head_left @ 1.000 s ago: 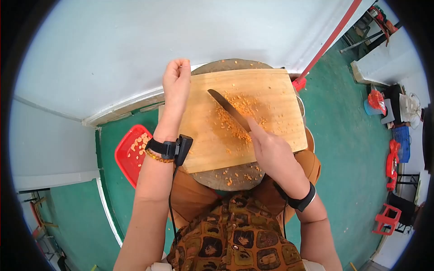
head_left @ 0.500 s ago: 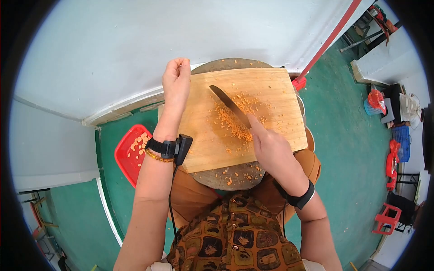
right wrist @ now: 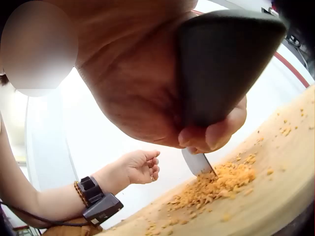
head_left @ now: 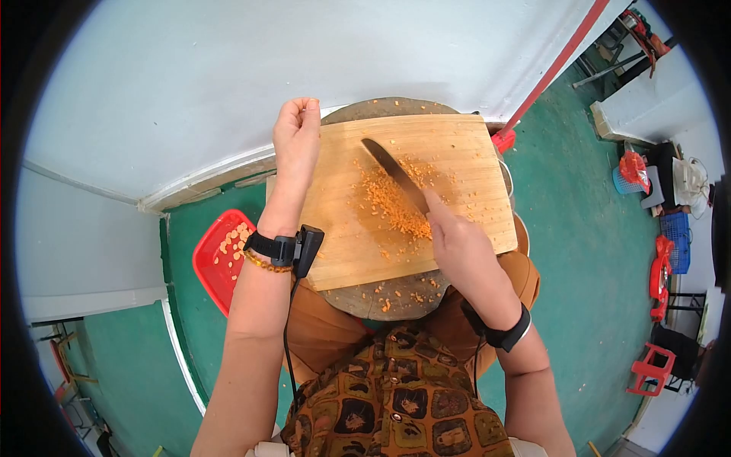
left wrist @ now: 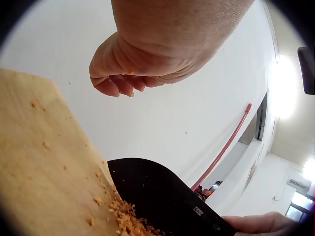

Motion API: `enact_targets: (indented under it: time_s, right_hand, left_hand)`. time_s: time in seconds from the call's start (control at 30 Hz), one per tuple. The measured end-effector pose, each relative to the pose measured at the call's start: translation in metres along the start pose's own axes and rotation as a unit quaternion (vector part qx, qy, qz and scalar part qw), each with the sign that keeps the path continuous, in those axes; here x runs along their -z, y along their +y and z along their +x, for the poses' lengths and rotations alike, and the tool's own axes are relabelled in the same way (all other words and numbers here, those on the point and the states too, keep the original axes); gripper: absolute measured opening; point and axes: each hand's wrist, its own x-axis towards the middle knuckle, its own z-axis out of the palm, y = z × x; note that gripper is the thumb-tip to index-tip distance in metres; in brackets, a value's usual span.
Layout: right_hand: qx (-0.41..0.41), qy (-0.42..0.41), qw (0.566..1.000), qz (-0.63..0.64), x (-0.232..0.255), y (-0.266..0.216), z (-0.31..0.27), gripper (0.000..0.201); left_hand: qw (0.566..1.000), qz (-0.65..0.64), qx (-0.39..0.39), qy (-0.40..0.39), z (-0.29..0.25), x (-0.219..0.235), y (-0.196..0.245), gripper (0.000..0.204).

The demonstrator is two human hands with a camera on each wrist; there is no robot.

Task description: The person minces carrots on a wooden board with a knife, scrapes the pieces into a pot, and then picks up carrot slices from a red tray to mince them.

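My right hand [head_left: 466, 247] grips the black handle [right wrist: 221, 69] of a broad kitchen knife [left wrist: 152, 189] with a dark blade. The blade slants across a wooden cutting board [head_left: 343, 228], its edge down at a heap of finely chopped orange bits [head_left: 388, 202]. In the right wrist view a strip of pale blade [right wrist: 194, 162] meets the chopped heap. My left hand [head_left: 297, 141] is raised over the board's left edge, fingers loosely curled, holding nothing. In the left wrist view its fingertips [left wrist: 125, 87] are curled inward, apart from the knife.
Under the board is a round wooden block [head_left: 377, 301] with scattered crumbs. On the left, a red basin [head_left: 213, 266] holds several pale orange pieces. A white wall [head_left: 228, 84] rises behind the board. Far right stand a red stool [head_left: 652, 371] and a blue crate [head_left: 676, 242].
The knife and right hand have shifted slightly to the right across the heap, and the blade tip sits a little farther away. My left hand has stayed almost still.
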Motion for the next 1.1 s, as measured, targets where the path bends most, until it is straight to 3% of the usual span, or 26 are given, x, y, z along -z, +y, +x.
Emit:
enact_targets:
  time_s: [0.37,0.47,0.67,0.77,0.87,0.97,1.1]
  right_hand:
    - [-0.028,-0.007,1.0,-0.004,0.002,0.009,-0.002,0.039]
    - [-0.026,0.035,0.999,0.017,0.008,0.006,-0.002,0.038]
    - [-0.05,-0.017,0.999,-0.006,0.011,0.01,-0.002,0.037]
    - [-0.036,0.046,0.998,0.017,0.011,0.011,0.0,0.038]
    - [-0.048,0.013,0.999,0.004,-0.004,0.024,-0.001,0.037]
    - [-0.066,-0.007,0.998,0.002,0.013,0.015,-0.001,0.038]
    - [-0.077,0.037,0.996,0.001,0.019,0.016,-0.005,0.039]
  left_hand:
    - [1.0,0.014,-0.008,-0.003,0.002,-0.001,-0.004,0.018]
    - [1.0,0.002,0.009,0.003,0.002,-0.001,-0.003,0.018]
    - [1.0,0.007,-0.005,-0.003,0.002,-0.001,-0.004,0.018]
    - [1.0,-0.001,0.008,0.0,0.0,-0.002,0.0,0.018]
    - [1.0,0.004,0.003,0.005,0.002,-0.003,-0.002,0.018]
    - [1.0,-0.01,0.0,-0.008,0.002,-0.002,-0.003,0.018]
    - [1.0,-0.006,-0.002,-0.002,0.001,-0.002,-0.001,0.018]
